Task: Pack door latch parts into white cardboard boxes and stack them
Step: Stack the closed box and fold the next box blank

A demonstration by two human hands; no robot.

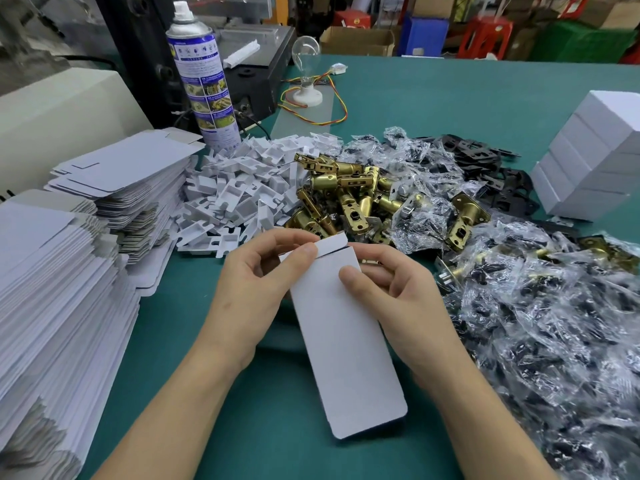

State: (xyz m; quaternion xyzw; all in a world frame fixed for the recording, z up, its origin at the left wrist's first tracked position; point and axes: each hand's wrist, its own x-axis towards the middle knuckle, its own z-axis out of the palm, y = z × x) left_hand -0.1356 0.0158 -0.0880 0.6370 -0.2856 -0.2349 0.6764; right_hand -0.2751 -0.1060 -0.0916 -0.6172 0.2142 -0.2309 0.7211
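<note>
Head view: both hands, left hand [258, 278] and right hand [391, 292], grip a white box [341, 337] above the green worktop [450, 95], folding its top flap. Brass latches [349, 199] remain heaped beyond; finished boxes [595, 161] stand stacked far right; many flat blanks [69, 278] await.

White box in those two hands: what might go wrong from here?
The end flap of the white cardboard box is not yet tucked; pressed askew by the left hand, it could crease. The right hand works right beside the bagged parts, so its forearm may drag bags along.
</note>
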